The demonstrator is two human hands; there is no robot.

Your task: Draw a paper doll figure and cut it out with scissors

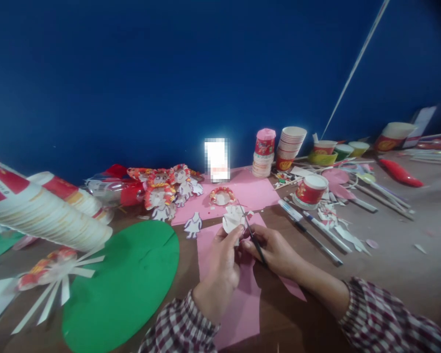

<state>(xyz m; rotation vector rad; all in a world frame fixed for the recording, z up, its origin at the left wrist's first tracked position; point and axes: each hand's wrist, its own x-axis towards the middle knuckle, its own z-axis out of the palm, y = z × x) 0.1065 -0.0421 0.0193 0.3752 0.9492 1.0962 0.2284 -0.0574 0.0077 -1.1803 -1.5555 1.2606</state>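
Observation:
My left hand (pixel 220 269) is closed around a small white paper cutout (pixel 232 218), holding it up above a pink paper sheet (pixel 238 309). My right hand (pixel 274 250) grips a pair of thin dark scissors (pixel 250 233), whose blades point up into the cutout's right edge. Both sleeves are plaid. Just behind the cutout a small red and white paper ring (pixel 222 195) lies on another pink sheet (pixel 257 191).
A green paper disc (pixel 132 284) lies at my left. A long stack of paper cups (pixel 40 211) lies on its side at far left. Paper figures (pixel 165 189), upright cup stacks (pixel 290 144), a red cup (pixel 310 190), pens (pixel 316 230) and paper scraps litter the brown table.

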